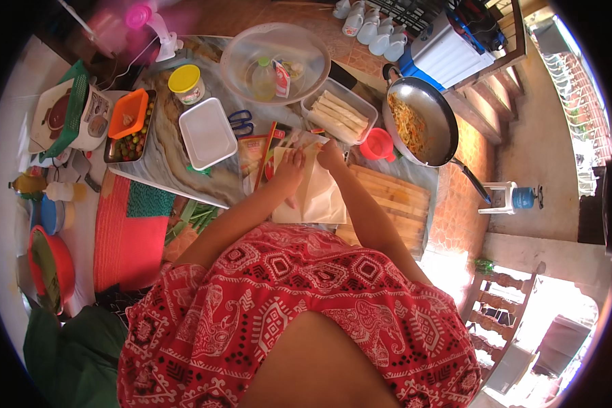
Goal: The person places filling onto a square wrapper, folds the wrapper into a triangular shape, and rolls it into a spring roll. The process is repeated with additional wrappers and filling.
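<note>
A stack of pale, thin spring roll wrappers (313, 201) lies before me on the marble-patterned table, partly over its printed packaging (278, 137). My left hand (289, 171) rests flat on the stack's left side, thumb spread towards me. At the far right corner, my right hand (331, 154) is curled with its fingertips at a wrapper's edge; the exact pinch is partly hidden. Beyond it, a clear plastic container (372, 115) holds several rolled spring rolls (339, 116). A wok (441, 112) with a shredded vegetable filling (405, 127) stands to the right.
A pink cup (377, 144) stands close to my right hand, above a bamboo cutting board (387, 199). Leftward are a white tray (208, 133), blue-handled scissors (241, 123) and a yellow-lidded tub (186, 84). A large translucent basin (275, 64) sits at the back. The wok's handle (472, 181) juts past the table edge.
</note>
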`<state>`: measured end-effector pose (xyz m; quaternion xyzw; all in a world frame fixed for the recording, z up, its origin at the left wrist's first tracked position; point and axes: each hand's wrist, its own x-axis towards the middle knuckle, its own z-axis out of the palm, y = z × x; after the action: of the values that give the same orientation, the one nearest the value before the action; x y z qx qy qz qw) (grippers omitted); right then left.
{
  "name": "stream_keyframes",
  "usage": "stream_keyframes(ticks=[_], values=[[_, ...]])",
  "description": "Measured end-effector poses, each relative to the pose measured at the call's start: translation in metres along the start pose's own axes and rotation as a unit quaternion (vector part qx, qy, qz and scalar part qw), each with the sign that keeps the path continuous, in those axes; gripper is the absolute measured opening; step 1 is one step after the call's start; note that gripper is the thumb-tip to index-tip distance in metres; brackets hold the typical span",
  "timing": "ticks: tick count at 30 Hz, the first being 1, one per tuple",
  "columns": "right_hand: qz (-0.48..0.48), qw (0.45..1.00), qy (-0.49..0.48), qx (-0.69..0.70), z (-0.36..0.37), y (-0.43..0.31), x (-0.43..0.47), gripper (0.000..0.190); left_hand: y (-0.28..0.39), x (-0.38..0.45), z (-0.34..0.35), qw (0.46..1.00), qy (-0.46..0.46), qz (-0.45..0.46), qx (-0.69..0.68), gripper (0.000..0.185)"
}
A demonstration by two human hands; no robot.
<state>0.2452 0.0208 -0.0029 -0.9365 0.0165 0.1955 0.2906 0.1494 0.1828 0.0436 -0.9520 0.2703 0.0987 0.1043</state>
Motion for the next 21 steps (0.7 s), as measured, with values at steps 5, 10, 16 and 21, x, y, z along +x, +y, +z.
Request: stream_keyframes(ticks=[5, 10, 16, 21], values=[[0.028, 0.998, 0.047, -0.022, -0.003, -0.020, -0.016, 0.073, -0.006, -0.002, -0.002, 1.000, -0.029, 0.005, -0.011, 0.154], [-0.028, 0.987, -0.039, -0.155, -0.014, 0.004, -0.003, 0.055, 0.010, 0.004, -0.009, 1.000, -0.025, 0.002, 0.011, 0.155], [-0.130, 0.988, -0.033, -0.073, -0.013, 0.008, -0.007, 0.043, 0.008, 0.003, -0.007, 1.000, -0.020, -0.008, 0.014, 0.155], [-0.130, 0.991, -0.005, 0.027, -0.021, 0.019, -0.023, 0.039, 0.010, 0.006, -0.006, 1.000, -0.014, -0.005, 0.022, 0.155]])
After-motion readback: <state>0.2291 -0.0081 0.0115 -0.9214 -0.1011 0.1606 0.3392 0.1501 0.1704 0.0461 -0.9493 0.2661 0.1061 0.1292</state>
